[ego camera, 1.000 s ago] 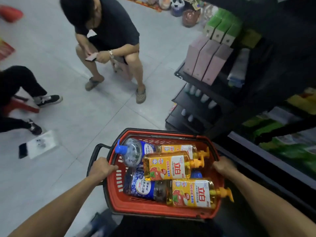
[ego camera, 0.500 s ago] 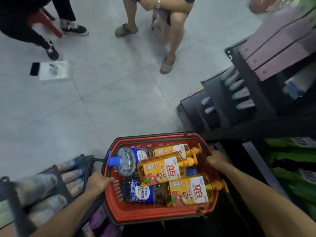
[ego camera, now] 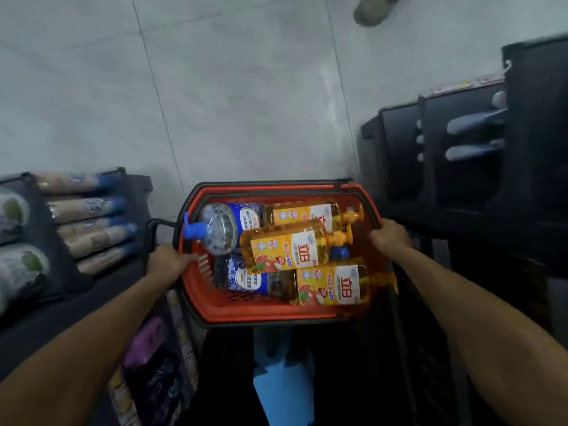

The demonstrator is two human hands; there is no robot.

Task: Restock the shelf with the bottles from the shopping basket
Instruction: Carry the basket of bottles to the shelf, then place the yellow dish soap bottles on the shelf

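A red shopping basket (ego camera: 246, 310) with a black rim hangs in front of me over the floor. My left hand (ego camera: 167, 261) grips its left rim and my right hand (ego camera: 390, 236) grips its right rim. Inside lie three yellow pump bottles, the top one (ego camera: 289, 249) lying across the others, one at the back (ego camera: 304, 213) and one at the front right (ego camera: 335, 285). Two clear bottles with blue labels lie there too, one with a blue pump (ego camera: 221, 227) at the back left, one (ego camera: 252, 279) beneath at the front.
A black shelf (ego camera: 461, 167) with pale bottle tips stands to the right. A low black shelf (ego camera: 135, 192) with lying blue-capped bottles (ego camera: 92, 229) is on the left. Grey tiled floor (ego camera: 246, 103) lies ahead, with a person's sandalled foot (ego camera: 373, 9) at the top edge.
My view has tilted down and turned left; the seated people have slid out of view. The left shelf has come into sight. Both hands keep their hold on the basket.
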